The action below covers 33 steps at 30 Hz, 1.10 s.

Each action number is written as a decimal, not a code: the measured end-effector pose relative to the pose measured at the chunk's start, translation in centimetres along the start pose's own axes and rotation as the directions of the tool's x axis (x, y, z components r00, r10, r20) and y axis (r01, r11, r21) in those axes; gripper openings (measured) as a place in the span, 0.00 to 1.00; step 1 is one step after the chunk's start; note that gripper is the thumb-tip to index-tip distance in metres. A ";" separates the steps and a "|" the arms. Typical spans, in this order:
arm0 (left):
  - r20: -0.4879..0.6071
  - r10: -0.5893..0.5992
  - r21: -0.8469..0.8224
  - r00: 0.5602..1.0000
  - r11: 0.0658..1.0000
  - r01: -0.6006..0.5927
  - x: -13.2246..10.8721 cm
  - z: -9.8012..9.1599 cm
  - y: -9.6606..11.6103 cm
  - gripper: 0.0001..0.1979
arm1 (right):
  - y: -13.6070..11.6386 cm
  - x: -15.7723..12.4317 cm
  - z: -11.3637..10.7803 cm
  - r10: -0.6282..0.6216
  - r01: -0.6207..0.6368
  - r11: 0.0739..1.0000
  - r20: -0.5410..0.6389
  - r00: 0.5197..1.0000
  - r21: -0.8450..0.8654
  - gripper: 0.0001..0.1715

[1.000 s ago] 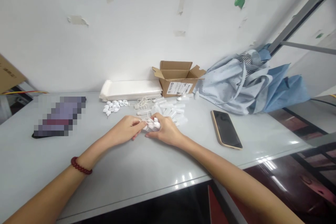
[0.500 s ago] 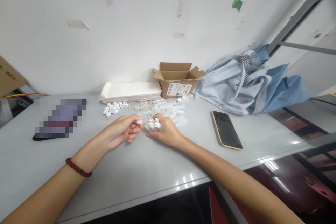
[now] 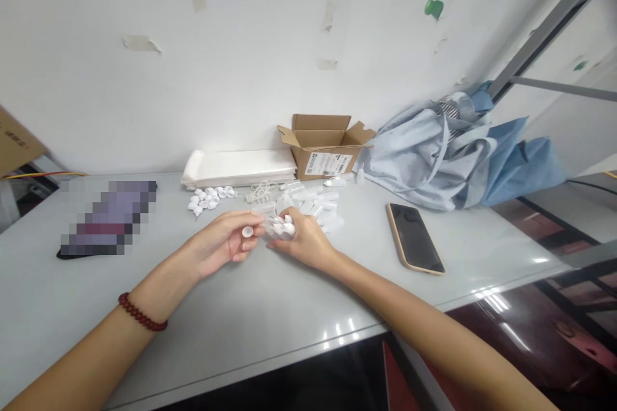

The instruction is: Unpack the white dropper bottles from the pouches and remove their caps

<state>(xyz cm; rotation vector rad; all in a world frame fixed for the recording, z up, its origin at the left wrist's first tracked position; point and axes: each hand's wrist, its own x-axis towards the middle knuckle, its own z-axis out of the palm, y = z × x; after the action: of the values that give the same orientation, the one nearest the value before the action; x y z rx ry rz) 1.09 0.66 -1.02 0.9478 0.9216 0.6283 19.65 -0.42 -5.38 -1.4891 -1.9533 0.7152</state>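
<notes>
My left hand (image 3: pixel 230 239) is closed, thumb and fingers curled around one small white cap (image 3: pixel 247 232) whose round hollow face points toward me. Beside it, my right hand (image 3: pixel 311 241) wraps around a bunch of similar white caps (image 3: pixel 284 228) with thin cords among them. The fingertips of both hands nearly meet. Just behind my right hand lies a heap of clear plastic tubes (image 3: pixel 315 200), partly hidden by it. A tangle of whitish cord (image 3: pixel 260 192) rests left of the tubes. Farther left is a small group of loose white caps (image 3: pixel 211 196).
Against the wall stand a flat white stack (image 3: pixel 245 167) and an open cardboard box (image 3: pixel 322 162). A pale blue cloth bag (image 3: pixel 419 154) slumps at the right, behind a phone (image 3: pixel 415 239). A dark, pixelated flat object (image 3: pixel 110 218) lies at the left on the grey table (image 3: pixel 231 340).
The cap in my left hand has turned and sits lower, so its round hollow face now shows. My left fingers have shifted slightly. My right hand stays in place.
</notes>
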 end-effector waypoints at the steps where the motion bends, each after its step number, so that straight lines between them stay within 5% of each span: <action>1: -0.013 -0.007 -0.008 1.000 1.000 0.007 0.0 -0.1 0.1 0.14 | 0.0 0.0 0.0 0.005 -0.005 1.000 0.003 1.000 0.006 0.30; 8: -0.102 0.079 0.338 0.992 0.940 -0.040 0.2 0.0 -0.4 0.12 | 0.1 0.1 0.0 0.021 -0.021 1.000 0.006 1.000 -0.004 0.31; 13: -0.093 0.222 0.610 0.971 0.783 -0.120 0.2 1.0 -1.2 0.15 | 0.2 0.0 0.4 -0.046 0.045 0.999 -0.029 0.999 -0.026 0.25; 17: -0.104 0.405 0.759 0.908 0.623 -0.191 0.1 1.7 -1.4 0.12 | 0.3 -0.1 0.8 -0.085 0.082 0.994 -0.044 0.995 -0.068 0.22; 25: -0.115 0.302 0.671 0.946 0.726 -0.150 0.1 1.6 -1.3 0.12 | 0.3 0.0 0.9 -0.137 0.132 0.974 -0.012 0.991 -0.185 0.26; 33: -0.120 0.345 0.707 0.931 0.688 -0.163 -0.2 0.9 -0.6 0.12 | 0.1 -0.1 0.5 -0.118 0.120 0.982 0.019 0.993 -0.147 0.28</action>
<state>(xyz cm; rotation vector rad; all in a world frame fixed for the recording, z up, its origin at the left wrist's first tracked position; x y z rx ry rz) 1.85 -0.11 -1.24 1.7306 1.2999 0.6562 19.37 -0.53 -5.78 -1.4408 -2.1228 0.5376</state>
